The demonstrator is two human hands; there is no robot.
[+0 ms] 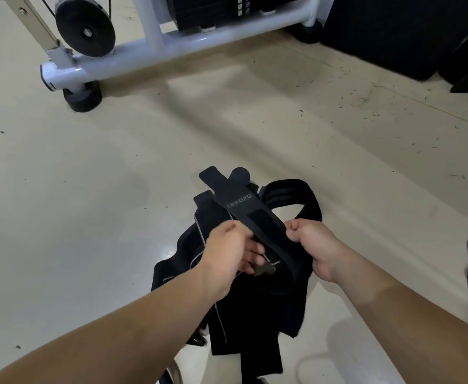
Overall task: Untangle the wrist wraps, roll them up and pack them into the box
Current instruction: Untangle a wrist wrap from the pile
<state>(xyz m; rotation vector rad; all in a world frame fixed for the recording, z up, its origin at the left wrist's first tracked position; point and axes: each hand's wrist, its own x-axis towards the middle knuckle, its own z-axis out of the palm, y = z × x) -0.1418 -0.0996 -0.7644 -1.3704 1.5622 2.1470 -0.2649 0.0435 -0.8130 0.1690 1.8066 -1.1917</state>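
Pale floor, tangled wrist wraps (black), between both grips

The wraps are black fabric straps, bunched in a tangle held up above the floor. One flat strap, printed with pale lettering, slants up and away over the bundle, its squared end highest. Behind it a striped strap curves in a loop. Grey-edged lengths hang down toward the floor. A small metal piece shows among the folds near the middle.
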